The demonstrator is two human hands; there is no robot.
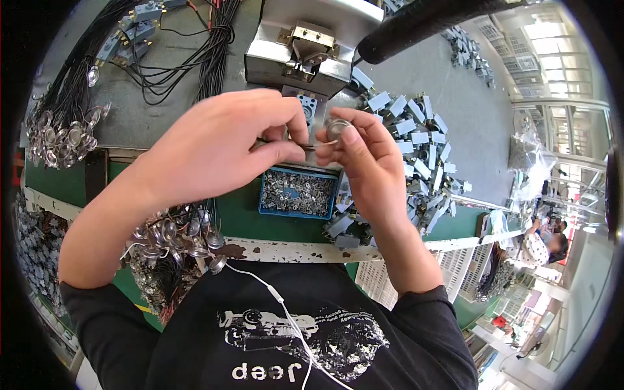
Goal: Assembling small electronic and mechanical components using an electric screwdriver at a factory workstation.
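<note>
Head view: I'm watching the right hand (370, 156) holding a round metal disc (337, 128) in front of the press (313, 51); the left hand (237, 133) is pinching a thin wire (314, 149) beside it. A blue tray (296, 213) of small metal parts (312, 194) is sitting nearer the body. Blue-grey housings (421, 138) are crowding the table (478, 133); a black handle (429, 26) is overhanging.

Here's a black shirt (188, 318), sleeves (426, 315) ending by the elbows, white vehicle print (253, 320), white cord (280, 297) running down!
</note>
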